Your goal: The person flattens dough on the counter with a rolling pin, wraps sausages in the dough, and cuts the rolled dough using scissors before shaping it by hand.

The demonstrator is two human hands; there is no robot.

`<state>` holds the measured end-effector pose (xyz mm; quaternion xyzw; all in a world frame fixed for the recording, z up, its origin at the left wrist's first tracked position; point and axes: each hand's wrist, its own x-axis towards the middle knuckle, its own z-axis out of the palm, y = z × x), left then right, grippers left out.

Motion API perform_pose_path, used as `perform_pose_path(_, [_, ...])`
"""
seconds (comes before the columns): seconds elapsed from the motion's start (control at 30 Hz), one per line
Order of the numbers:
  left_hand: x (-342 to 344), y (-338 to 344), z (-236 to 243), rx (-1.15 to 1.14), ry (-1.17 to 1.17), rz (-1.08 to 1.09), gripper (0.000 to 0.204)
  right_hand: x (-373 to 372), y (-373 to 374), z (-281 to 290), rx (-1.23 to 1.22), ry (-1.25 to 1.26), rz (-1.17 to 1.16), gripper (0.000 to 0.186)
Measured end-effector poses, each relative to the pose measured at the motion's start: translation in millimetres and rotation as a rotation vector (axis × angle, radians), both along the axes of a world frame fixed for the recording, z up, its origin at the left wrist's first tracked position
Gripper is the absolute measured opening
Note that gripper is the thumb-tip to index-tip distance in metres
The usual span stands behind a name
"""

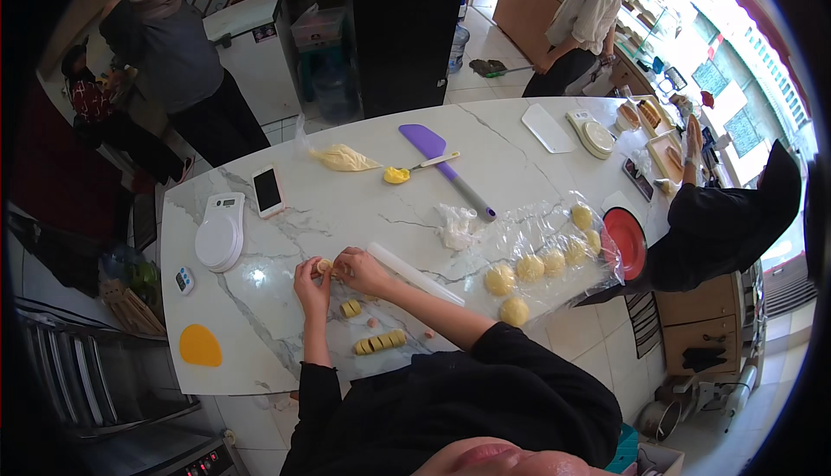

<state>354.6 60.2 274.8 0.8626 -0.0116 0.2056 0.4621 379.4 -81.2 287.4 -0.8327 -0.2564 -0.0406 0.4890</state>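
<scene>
Between my fingertips is a small round piece of dough point(324, 266), pale with a tan middle. My left hand point(309, 287) pinches it from the left, and my right hand point(363, 272) closes on its right side, partly hiding it. Just below lies a loose yellow dough piece point(350, 308). A row of several cut yellow dough slices point(379, 343) sits closer to my body, with a small pinkish lump point(428, 334) to its right. Beside my right forearm rests a white rolling pin point(415, 273).
Dough balls point(530, 268) lie under clear plastic at right, by a red plate point(624, 242). Farther off are a purple spatula point(450, 173), piping bag point(344, 158) and spoon point(397, 175). At left are a phone point(268, 191), scale point(220, 234) and yellow scraper point(200, 345). Other people stand around.
</scene>
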Motion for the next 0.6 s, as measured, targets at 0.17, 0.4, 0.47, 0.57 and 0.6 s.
perform_pose_path(0.17, [0, 3, -5, -0.050, 0.047, 0.045, 0.027, -1, 2, 1, 0.021, 0.034, 0.004, 0.010])
perform_pose_path(0.4, [-6, -3, -12, -0.062, 0.042, 0.067, 0.025, -15, 2, -2, -0.054, 0.113, -0.066, 0.014])
perform_pose_path(0.47, [-2, -7, -7, -0.092, 0.009, 0.048, 0.025, -16, 3, -1, 0.014, -0.025, -0.104, 0.014])
perform_pose_path(0.57, [6, -11, -2, -0.125, -0.030, 0.022, 0.026, -3, 5, 3, -0.157, 0.101, -0.052, 0.014])
perform_pose_path(0.6, [4, -11, -1, -0.123, -0.025, 0.028, 0.026, -6, 6, 4, -0.156, 0.106, -0.046, 0.014])
